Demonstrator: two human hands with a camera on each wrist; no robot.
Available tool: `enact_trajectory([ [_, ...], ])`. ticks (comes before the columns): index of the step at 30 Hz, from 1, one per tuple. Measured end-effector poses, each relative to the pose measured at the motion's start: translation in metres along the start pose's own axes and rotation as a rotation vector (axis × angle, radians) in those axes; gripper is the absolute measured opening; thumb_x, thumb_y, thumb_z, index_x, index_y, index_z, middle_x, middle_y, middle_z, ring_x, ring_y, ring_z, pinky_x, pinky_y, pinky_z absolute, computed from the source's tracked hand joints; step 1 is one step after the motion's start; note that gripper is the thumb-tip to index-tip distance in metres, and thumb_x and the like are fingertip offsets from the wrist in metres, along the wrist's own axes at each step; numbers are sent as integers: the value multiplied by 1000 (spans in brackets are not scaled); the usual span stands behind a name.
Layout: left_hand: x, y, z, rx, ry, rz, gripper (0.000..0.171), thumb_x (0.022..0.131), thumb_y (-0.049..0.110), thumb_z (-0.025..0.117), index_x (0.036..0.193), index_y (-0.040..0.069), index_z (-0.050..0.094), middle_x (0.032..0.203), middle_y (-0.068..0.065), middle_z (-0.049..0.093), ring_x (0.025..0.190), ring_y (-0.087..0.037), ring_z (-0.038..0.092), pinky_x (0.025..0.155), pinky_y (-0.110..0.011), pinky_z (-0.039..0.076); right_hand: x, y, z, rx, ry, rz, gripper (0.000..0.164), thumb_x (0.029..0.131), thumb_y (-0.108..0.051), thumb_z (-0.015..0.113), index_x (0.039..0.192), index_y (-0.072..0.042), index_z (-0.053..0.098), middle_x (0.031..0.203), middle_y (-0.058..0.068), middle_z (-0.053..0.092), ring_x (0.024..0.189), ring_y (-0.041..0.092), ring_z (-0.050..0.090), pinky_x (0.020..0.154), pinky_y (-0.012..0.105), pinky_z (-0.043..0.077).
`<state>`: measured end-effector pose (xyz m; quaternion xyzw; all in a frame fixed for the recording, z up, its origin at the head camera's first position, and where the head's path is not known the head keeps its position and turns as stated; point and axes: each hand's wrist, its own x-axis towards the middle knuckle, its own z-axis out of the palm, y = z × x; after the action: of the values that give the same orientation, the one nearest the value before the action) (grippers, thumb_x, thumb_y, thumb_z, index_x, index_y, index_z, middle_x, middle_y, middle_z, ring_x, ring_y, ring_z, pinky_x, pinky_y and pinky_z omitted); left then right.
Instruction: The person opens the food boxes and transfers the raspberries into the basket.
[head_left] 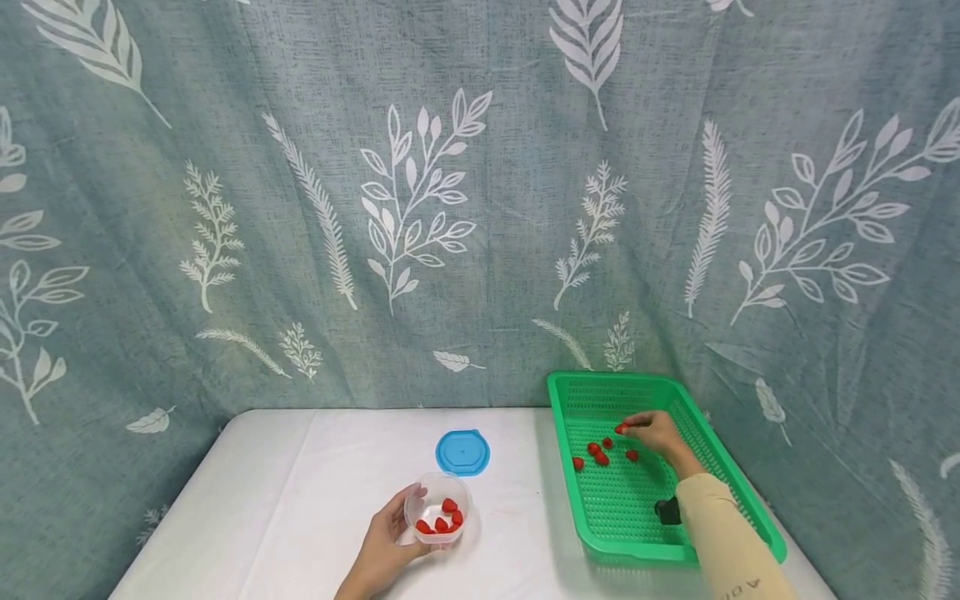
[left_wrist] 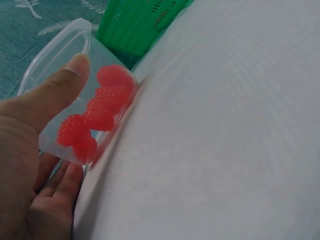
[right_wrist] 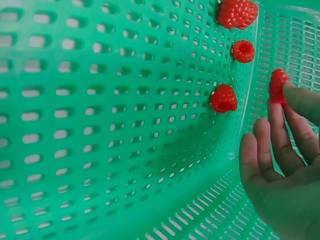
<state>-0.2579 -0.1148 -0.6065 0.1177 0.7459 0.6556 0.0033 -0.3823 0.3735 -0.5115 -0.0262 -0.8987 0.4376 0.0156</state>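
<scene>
Raspberry point(right_wrist: 278, 86), red, small and bumpy: your right hand point(right_wrist: 285, 170) pinches it between the thumb and fingertips. The gap there is narrow, just as wide as the berry (your two outer fingers hold nothing). It is inside the big green plastic basket point(head_left: 615, 500) with lots of little holes, toward the back. Five other red, bumpy raspberries point(head_left: 602, 458) lie loose on the basket's floor, near your hand and by the side closest to the tub. A small black thing point(head_left: 667, 511) shows beside your beige sleeve point(head_left: 708, 508) (I cannot tell what it is).

Your left hand point(head_left: 388, 533) holds a clear, round plastic tub point(head_left: 431, 507), with the thumb on one side and fingers on the other. A few red berries point(left_wrist: 100, 110) sit together down in its bottom. Just behind the tub, a flat, round blue lid point(head_left: 462, 452) lies on the white table point(head_left: 300, 500). The basket stands on the table's right side. Past it all hangs a gray-green cloth curtain point(head_left: 510, 275) with white leaves.
</scene>
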Motion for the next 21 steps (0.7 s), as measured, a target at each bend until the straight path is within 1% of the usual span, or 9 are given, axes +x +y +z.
enact_trajectory([
  [4,-1,2,1,-8,11,-5,92,72,9,91,151,5,43,150,-16,53,146,-39,40,118,-42,39,0,0,0,-39,-4,7,28,95,-3,66,116,15,66,116,34,65,107,48,62,86,53,60],
  [6,-2,4,0,-2,15,5,92,72,9,91,151,4,44,149,-17,54,145,-39,41,118,-43,39,-1,-1,-1,-65,-8,4,27,95,-3,65,115,15,66,116,34,65,106,49,62,85,54,60],
  [11,-2,6,1,13,20,26,91,73,11,91,150,3,44,148,-18,55,146,-40,41,118,-44,38,-2,-6,-2,-90,8,-17,29,96,-1,60,119,16,64,118,35,64,108,50,61,85,53,60],
  [12,-2,6,1,12,22,18,91,73,11,91,150,4,44,148,-17,55,146,-39,40,119,-43,37,-2,-8,-2,-91,11,-23,29,97,-1,59,120,15,64,119,35,64,109,50,61,85,53,59],
  [17,-2,7,1,18,19,11,92,72,9,91,151,4,43,151,-17,53,146,-39,40,119,-44,37,-3,-24,-3,-97,-5,-63,29,101,-9,58,122,8,66,124,31,64,113,47,60,88,55,58],
  [21,-2,7,1,24,17,7,92,73,9,91,151,4,43,151,-18,52,146,-41,39,119,-46,36,-6,-46,-3,-74,-32,-141,31,104,-16,57,124,6,67,126,29,64,115,45,61,90,55,57],
])
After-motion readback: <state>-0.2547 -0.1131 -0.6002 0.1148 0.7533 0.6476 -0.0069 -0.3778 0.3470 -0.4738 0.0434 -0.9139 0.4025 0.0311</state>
